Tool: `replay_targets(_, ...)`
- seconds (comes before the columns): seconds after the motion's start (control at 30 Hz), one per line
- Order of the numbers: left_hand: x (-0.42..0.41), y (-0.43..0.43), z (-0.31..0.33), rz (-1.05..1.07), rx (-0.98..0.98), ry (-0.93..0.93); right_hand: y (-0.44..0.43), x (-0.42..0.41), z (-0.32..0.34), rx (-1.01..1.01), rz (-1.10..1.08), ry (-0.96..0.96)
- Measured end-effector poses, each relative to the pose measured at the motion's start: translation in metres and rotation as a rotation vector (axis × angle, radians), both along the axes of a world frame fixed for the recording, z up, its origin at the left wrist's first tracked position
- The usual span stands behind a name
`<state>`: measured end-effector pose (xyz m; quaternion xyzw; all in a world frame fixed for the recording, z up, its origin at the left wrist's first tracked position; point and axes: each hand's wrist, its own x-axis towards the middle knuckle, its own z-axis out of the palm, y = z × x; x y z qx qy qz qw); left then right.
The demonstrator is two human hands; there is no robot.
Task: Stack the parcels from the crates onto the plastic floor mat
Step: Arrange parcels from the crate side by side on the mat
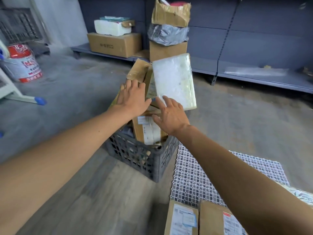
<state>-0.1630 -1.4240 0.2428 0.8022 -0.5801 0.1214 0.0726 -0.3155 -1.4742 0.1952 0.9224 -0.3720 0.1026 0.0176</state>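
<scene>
A dark grey plastic crate (135,155) stands on the floor, heaped with cardboard parcels. A white foam-wrapped parcel (176,78) leans at the top right of the heap, beside a taped brown box (138,70). My left hand (133,97) lies flat with straight fingers on the brown parcels. My right hand (169,114) reaches with spread fingers to the lower edge of the white parcel, above a labelled brown box (147,131). The white lattice floor mat (191,177) lies right of the crate, with two labelled parcels (183,219) on its near edge.
A tall stack of boxes and a grey bag (168,33) stands behind the crate. Low blue-grey shelving (254,77) runs along the back wall with a cardboard box (115,43). A red-and-white bucket (25,63) and a white frame leg (25,99) stand at left.
</scene>
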Motion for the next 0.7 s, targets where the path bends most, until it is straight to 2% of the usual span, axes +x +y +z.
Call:
replay_targets(0.13,0.022,0.005,-0.007,0.016,0.088,-0.021,-0.004,0.031,-0.006,0.060,0.056,0.071)
replay_targets(0.23,0.028,0.006,-0.018,-0.090,0.265,-0.080,-0.012,0.044,-0.009,0.115,0.042,0.173)
replay_targets(0.37,0.019,-0.004,-0.035,-0.145,0.484,-0.037,-0.019,0.050,-0.015,0.124,0.023,0.258)
replay_targets(0.5,0.016,-0.014,-0.039,-0.150,0.506,-0.055,-0.021,0.052,-0.016,0.056,0.020,0.277)
replay_targets(0.7,0.027,-0.022,-0.040,-0.151,0.513,0.039,-0.023,0.053,-0.005,0.093,0.021,0.252)
